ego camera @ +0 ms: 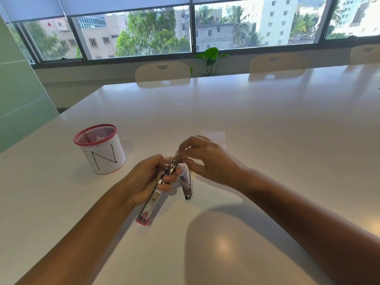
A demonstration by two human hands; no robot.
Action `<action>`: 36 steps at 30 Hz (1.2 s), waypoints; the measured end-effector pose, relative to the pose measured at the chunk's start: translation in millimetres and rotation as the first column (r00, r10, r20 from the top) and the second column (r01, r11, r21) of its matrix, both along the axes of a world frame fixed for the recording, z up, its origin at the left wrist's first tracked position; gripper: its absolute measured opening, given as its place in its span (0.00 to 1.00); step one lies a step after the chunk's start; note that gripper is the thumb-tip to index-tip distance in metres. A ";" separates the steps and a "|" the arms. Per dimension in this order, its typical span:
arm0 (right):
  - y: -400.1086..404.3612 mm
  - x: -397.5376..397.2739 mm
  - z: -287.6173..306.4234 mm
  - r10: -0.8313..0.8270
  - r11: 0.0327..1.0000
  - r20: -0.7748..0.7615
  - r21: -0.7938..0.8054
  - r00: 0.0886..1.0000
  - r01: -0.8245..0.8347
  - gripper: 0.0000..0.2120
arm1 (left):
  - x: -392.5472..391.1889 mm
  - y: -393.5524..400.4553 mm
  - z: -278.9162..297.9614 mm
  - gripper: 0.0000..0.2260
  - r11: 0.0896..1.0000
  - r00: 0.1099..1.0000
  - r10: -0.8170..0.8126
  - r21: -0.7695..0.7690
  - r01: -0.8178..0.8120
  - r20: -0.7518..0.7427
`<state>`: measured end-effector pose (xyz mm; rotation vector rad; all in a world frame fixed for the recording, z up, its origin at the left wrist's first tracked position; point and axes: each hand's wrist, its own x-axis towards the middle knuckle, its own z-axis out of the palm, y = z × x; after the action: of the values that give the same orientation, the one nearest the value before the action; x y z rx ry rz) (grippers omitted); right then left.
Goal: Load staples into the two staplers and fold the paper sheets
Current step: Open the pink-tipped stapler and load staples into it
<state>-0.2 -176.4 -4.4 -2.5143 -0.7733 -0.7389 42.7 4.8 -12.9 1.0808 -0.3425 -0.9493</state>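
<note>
One white desk (257, 124), glossy, filling most of the view, far edge cut off at the right. Three pale chairs (162, 72) along that far edge, the rightmost cropped by the frame; one green plant (211, 56) between the first two, below the window. One mesh pen holder (100, 148), red-rimmed, wrapped in white paper lettered "IN", standing on the desk to the left of the open stapler and well apart from it; contents hard to make out through the mesh. Two hands, both above the desk near its middle. Left hand (148, 179) curled round the open stapler (155, 192), fingers wrapped about its hinged metal end, the pink-tipped end (141, 220) down on the desk toward the viewer. Right hand (205, 159) just beyond and to the right of that stapler, thumb and forefinger pinched together at its upper tip, remaining fingers loosely bent; whatever sits in the pinch too small and blurred to name. Second stapler (186, 183), chrome, lying on the desk just to the right of the open stapler, its far end hidden beneath the right hand. One paper sheet (214, 136) flat on the desk beyond the open stapler, white on white, mostly hidden behind the right hand, folds impossible to judge.
</note>
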 end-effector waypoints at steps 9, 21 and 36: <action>8.2 -2.4 2.4 -0.025 0.948 -0.180 0.309 0.983 0.081 0.05 | -2.1 -2.1 -0.8 0.14 0.999 0.999 -0.045 -0.014 0.045 -0.015; -8.0 5.7 17.4 0.213 0.452 -0.568 0.779 0.795 0.436 0.04 | -5.2 -4.3 3.4 0.19 0.998 0.999 0.044 0.038 -0.043 -0.029; 29.1 -12.4 8.5 0.091 0.700 -0.518 0.641 0.851 0.315 0.04 | -8.8 -6.7 4.7 0.13 0.985 0.991 0.122 0.115 -0.127 0.055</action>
<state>-12.6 -147.3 4.0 -1.8833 -0.0763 -0.2640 33.9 -1.9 -8.2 1.2212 -0.2570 -0.8413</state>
